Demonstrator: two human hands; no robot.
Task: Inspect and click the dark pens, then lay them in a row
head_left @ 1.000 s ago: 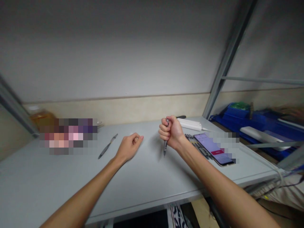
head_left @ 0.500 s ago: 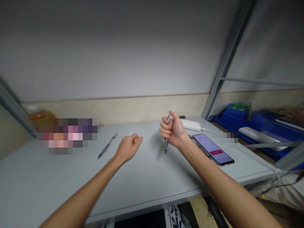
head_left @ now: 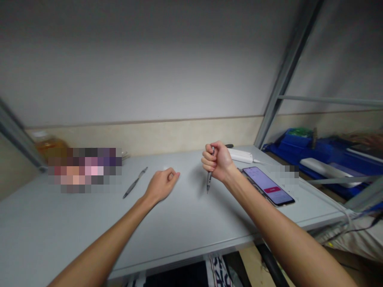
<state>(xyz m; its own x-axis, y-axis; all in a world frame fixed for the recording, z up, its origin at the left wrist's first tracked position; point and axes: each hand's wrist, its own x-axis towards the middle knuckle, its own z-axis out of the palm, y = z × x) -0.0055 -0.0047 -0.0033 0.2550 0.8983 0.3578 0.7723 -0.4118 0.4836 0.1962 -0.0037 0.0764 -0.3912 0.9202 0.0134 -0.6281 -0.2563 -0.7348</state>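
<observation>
My right hand point(head_left: 220, 162) is closed around a grey click pen point(head_left: 209, 181), held upright above the desk with its point down. The thumb lies over the pen's top end, and a thin writing tip shows at the bottom. My left hand point(head_left: 160, 185) rests on the desk as a loose fist, its thumb against the curled forefinger, and no object shows in it. A second grey pen point(head_left: 134, 184) lies slantwise on the desk just left of that fist.
On the grey desk point(head_left: 185, 223), a lit phone point(head_left: 268, 185) lies beside my right forearm. Behind it is a white power strip point(head_left: 241, 156) with a cable. Blurred-out items and an amber bottle point(head_left: 52, 145) stand at the left. Metal posts point(head_left: 277, 89) and a wall bound the desk.
My right thumb has come down from its raised position onto the pen's top end, and the thin tip now shows at the bottom. My left hand stays where it was.
</observation>
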